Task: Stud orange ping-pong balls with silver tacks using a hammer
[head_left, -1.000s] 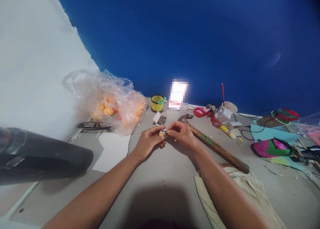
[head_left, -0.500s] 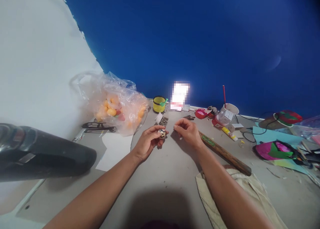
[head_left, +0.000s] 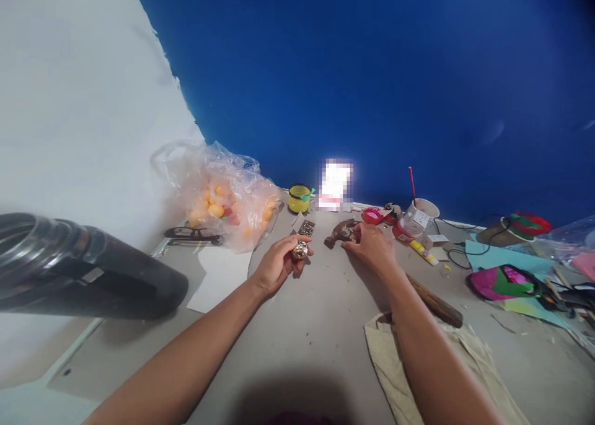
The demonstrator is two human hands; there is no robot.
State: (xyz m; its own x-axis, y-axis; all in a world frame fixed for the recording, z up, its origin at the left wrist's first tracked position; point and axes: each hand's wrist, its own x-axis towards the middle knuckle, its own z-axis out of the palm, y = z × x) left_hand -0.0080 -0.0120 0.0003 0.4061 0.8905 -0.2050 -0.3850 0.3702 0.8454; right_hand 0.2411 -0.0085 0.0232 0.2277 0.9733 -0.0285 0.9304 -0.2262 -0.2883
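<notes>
My left hand [head_left: 277, 262] is closed round a small shiny round ball [head_left: 300, 249], held just above the grey table near its middle. My right hand [head_left: 372, 245] lies on a hammer [head_left: 341, 232], fingers curled over the neck just behind the rusty metal head. The hammer's wooden handle [head_left: 434, 302] runs back to the right under my forearm. A small open box of pins [head_left: 306, 228] sits just beyond the ball.
A clear plastic bag of orange balls [head_left: 223, 202] stands at the back left, with dark pliers [head_left: 193, 234] and white paper [head_left: 218, 276] beside it. A yellow cup [head_left: 299, 198], a white cup [head_left: 421, 211], glue stick and coloured paper scraps [head_left: 504, 281] crowd the right. A dark cylinder [head_left: 83, 270] lies left; beige cloth [head_left: 418, 363] near.
My right hand left the ball and moved right and away, landing on the hammer near its head. My left hand kept the ball almost in place.
</notes>
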